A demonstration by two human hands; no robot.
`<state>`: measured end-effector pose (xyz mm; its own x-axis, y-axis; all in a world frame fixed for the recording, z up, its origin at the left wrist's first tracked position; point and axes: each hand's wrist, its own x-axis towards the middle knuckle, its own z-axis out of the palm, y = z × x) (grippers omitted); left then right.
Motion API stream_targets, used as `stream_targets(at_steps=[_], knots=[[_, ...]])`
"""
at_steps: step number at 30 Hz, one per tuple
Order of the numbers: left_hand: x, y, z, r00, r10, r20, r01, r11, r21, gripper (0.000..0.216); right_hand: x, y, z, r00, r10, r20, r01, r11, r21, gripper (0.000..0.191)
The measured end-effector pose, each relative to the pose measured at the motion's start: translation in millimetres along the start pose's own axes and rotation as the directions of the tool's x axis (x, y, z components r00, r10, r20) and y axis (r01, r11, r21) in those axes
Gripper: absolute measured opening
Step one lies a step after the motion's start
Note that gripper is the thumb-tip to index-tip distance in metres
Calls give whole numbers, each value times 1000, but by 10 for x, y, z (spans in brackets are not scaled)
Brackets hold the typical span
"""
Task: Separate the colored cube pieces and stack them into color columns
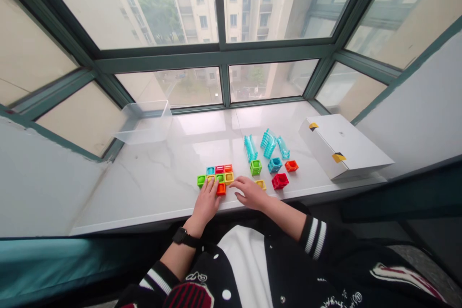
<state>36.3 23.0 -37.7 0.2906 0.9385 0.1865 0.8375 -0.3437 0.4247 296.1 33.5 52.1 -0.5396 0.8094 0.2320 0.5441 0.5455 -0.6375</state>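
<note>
Several coloured cube blocks sit joined side by side in a flat group near the sill's front edge. Among them are a blue cube (210, 171), a green cube (201, 181), a yellow cube (229, 178) and an orange cube (221, 189) at the front. My left hand (206, 202), a dark watch on its wrist, rests on the group with fingers stretched over its front left part. At the group's right side is my right hand (250, 193), its fingers bent and apart with nothing seen between them. Whether its fingertips touch the yellow cube, I cannot tell.
Right of the hands stand a loose green cube (256, 167), blue cube (275, 165), orange cube (291, 166), red cube (280, 181) and yellow cube (260, 185). Behind lie clear teal track pieces (268, 143). A transparent bin (144, 127) is left; a white box (346, 147) is right.
</note>
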Motion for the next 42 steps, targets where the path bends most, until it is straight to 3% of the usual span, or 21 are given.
stream_targets(at_steps=[4, 8, 18, 30, 37, 39, 42], knots=[[-52, 41, 72, 1000, -5, 13, 6, 999, -34, 72, 166, 33, 495, 975, 154, 162, -139, 985, -97, 39], [-102, 114, 66, 1000, 8, 11, -7, 999, -39, 75, 209, 53, 609, 946, 248, 207, -216, 962, -165, 28], [-164, 316, 60, 998, 51, 22, -53, 997, 56, 75, 143, 165, 577, 944, 238, 229, -207, 967, -152, 11], [-203, 450, 76, 999, 41, 24, -45, 985, 165, 75, 30, 207, 519, 952, 227, 203, -210, 972, -104, 11], [-209, 526, 18, 997, 2, 74, -16, 980, 199, 84, -88, 195, 371, 961, 245, 126, -244, 969, -25, 9], [-207, 538, 11, 996, -12, 83, -3, 983, 183, 85, -150, 210, 291, 960, 268, 83, -274, 959, 68, 9], [-195, 549, -10, 995, -30, 92, 17, 990, 141, 87, -228, 213, 150, 940, 340, 18, -318, 858, 403, 18]])
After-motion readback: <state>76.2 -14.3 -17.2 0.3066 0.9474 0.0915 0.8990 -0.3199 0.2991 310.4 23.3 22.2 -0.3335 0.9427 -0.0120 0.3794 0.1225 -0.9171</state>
